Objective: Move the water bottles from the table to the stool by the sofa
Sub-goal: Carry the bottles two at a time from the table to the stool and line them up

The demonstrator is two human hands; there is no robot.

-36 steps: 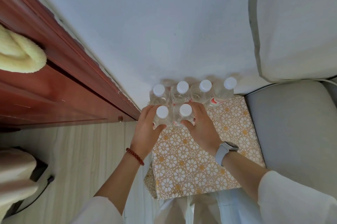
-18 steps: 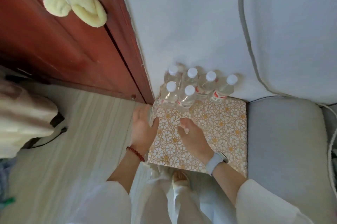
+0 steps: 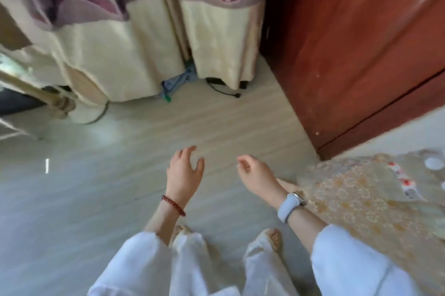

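**Head view: both hands empty, bottles at the frame's right edge**

Head camera looked down at a pale floor [image 3: 120, 187]. The left hand [image 3: 184, 175] hung over it with fingers loosely spread, holding nothing. The right hand [image 3: 256, 176] hovered nearby, fingers loosely curled, also empty. The stool [image 3: 349, 199], covered in a floral gold-and-white pattern, sat at the right beside a red-brown cabinet [image 3: 361, 54]. Blurred water bottles [image 3: 407, 183] stood on it at the frame's edge; their count could not be told. Curtains [image 3: 216, 30] hung behind. No desk was in view. Judging by their look, such bottles were thin clear plastic: fairly light, smooth and a little squashy, best gripped around the middle of the body rather than by the cap.
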